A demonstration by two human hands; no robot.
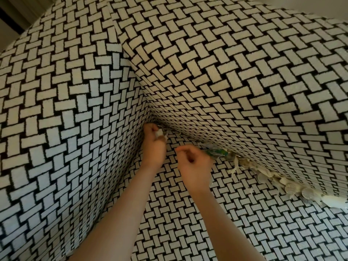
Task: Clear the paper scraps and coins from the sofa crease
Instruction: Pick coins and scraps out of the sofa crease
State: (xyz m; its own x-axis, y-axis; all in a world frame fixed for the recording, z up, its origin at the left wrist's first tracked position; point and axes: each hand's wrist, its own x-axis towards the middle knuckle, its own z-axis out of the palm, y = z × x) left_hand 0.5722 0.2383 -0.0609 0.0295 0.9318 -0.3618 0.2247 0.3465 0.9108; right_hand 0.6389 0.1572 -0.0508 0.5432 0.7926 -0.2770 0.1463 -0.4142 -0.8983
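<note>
The sofa crease (188, 137) runs from the inner corner down to the right, between backrest and seat. My left hand (154, 146) is at the corner end and pinches white paper scraps (160, 133) in curled fingers. My right hand (194, 164) hovers just right of it with fingers curled; whether it holds anything is hidden. Beside its fingertips a green and blue scrap (216, 153) sticks out of the crease. Farther right, white paper scraps (243, 164) and several silvery coins (293, 189) are wedged along the crease.
The sofa is covered in black and white basket-weave fabric. Its armrest (66, 129) rises on the left, the backrest (235, 81) fills the top right, and the seat cushion (207, 223) lies below. A larger white piece (335, 201) sits at the far right edge.
</note>
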